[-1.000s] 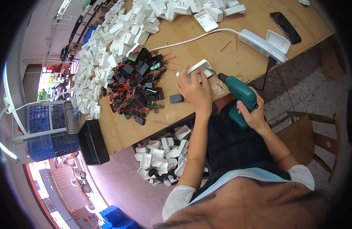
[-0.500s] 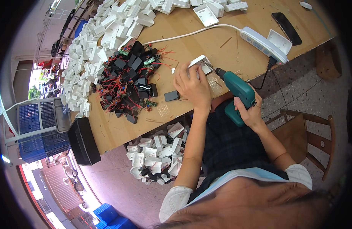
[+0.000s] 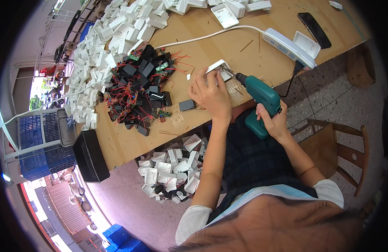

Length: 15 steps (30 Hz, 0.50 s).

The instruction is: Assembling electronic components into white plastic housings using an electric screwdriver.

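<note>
My left hand [image 3: 211,94] presses down on a small white plastic casing [image 3: 217,67] at the near edge of the wooden table [image 3: 244,33]. My right hand [image 3: 274,122] grips a teal cordless screwdriver [image 3: 261,98]; its bit points left and touches the casing. Just left of my left hand lies a small black module [image 3: 186,105]. Farther left sits a heap of black modules with red wires [image 3: 139,92].
White casings [image 3: 101,50] are piled along the table's far left side. A white power strip [image 3: 288,44] and a black phone [image 3: 314,29] lie at the right. More white casings [image 3: 173,170] lie on the floor below. A blue crate [image 3: 38,143] and a wooden chair [image 3: 337,147] stand nearby.
The view has shifted a little, so the table sits higher in frame. Both hands keep the same hold on the casing and screwdriver.
</note>
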Motion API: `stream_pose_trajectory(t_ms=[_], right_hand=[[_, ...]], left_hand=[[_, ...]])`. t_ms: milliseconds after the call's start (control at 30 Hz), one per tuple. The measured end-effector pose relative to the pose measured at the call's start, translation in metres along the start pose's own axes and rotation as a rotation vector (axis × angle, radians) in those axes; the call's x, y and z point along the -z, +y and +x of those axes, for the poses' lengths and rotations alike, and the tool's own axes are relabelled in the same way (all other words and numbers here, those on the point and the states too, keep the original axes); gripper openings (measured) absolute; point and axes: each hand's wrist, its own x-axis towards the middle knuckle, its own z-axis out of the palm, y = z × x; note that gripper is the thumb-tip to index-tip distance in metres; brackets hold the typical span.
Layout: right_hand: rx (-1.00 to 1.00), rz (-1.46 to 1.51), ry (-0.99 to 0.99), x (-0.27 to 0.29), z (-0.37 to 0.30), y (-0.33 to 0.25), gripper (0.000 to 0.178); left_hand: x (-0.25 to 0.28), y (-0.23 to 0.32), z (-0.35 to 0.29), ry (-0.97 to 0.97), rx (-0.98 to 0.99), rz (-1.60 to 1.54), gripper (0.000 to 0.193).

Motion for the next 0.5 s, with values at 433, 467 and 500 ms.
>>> stream_pose_trajectory(t_ms=[433,467,500], right_hand=[[-0.119,0.085,0.016,-0.0013,-0.0019,0.0008,0.018],[-0.121,0.084,0.014,-0.0013,-0.002,0.0008,0.018],[-0.126,0.094,0.017,-0.0012,-0.0021,0.0014,0.019]], left_hand=[[-0.001,0.0,0.0004,0.0,0.008,0.001,0.008],[-0.0008,0.0001,0.0006,0.004,0.006,0.002,0.007],[-0.0012,0.0002,0.0005,0.002,0.008,0.003,0.007]])
